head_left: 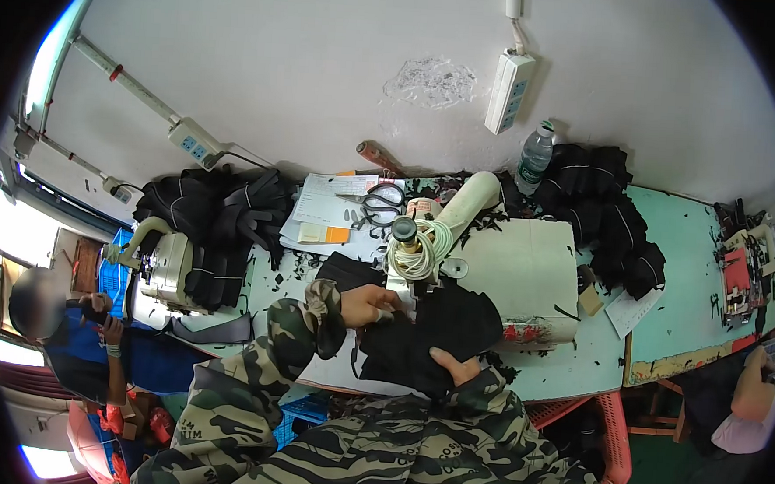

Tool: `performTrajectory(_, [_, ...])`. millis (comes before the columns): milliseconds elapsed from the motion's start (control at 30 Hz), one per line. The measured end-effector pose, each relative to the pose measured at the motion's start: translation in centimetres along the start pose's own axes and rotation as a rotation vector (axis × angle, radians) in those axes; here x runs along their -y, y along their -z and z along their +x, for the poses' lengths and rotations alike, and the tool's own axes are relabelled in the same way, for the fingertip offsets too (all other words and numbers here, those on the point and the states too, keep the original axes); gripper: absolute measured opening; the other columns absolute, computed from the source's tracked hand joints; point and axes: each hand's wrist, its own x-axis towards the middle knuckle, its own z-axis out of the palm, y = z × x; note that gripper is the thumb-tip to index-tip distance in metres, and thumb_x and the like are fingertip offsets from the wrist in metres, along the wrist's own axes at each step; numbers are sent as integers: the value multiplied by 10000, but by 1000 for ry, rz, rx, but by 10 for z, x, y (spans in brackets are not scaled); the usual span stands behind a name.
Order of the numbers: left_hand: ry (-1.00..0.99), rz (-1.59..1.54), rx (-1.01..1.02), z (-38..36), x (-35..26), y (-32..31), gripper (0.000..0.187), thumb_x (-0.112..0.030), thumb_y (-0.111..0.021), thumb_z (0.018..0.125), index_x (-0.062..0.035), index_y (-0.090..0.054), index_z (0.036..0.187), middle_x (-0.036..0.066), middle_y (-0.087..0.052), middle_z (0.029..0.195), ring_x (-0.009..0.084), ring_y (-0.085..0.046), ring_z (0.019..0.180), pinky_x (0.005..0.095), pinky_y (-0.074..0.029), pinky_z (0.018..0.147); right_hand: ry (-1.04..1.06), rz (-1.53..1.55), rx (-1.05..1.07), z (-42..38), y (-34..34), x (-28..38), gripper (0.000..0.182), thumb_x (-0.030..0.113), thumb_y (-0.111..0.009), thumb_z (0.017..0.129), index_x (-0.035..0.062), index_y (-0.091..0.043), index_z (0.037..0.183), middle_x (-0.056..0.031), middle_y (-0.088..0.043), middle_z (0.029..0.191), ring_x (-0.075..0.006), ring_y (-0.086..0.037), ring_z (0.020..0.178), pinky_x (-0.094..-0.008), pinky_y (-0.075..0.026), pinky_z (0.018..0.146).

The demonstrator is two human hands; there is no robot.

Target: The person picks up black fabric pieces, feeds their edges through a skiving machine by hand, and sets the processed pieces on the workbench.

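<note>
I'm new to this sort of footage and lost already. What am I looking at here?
There is no robot: these are a person's bare hands, in camouflage sleeves. The single picture comes from a camera on that person's head, looking forward and down.

The right hand holds black cloth, thumb on top. The left hand is at the cloth's other side, though its grip is hard to make out. Just beyond is what looks like a sewing machine.

On the table around it lie scissors, papers, a bottle and piles of black pieces. Other people sit at both edges of the view.
</note>
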Motion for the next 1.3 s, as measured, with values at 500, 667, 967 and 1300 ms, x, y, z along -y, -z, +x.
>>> performTrajectory(500, [-92,186,-18,3,-11,-7,227,-63,-490,833,21,-573,1027,82,-629,874,180,-590,803,300,-453,738,87,-112,0,-2,-2,8,496,199,-652,771,-33,-478,1174,-127,-530,1147,-224,-511,1042,-315,-399,916])
performTrajectory(667, [190,449,-183,-2,-19,-10,226,-106,-503,827,17,-586,998,123,-633,838,227,-599,799,319,-454,749,78,-118,6,3,-6,19,486,198,-652,772,-29,-484,1167,-123,-531,1143,-219,-512,1034,-314,-399,911])
performTrajectory(967, [121,665,-248,9,-24,-19,261,-200,-514,818,-21,-595,990,202,-617,819,331,-612,722,389,-479,689,45,-111,52,0,1,6,498,204,-658,766,-26,-479,1170,-119,-527,1143,-225,-508,1038,-317,-395,913])
performTrajectory(1300, [336,629,-240,-1,-43,-19,256,-159,-470,840,0,-567,1016,127,-599,619,228,-596,500,314,-469,455,100,-137,-30,7,-3,20,496,221,-645,780,-32,-476,1171,-130,-518,1159,-227,-498,1055,-325,-388,922])
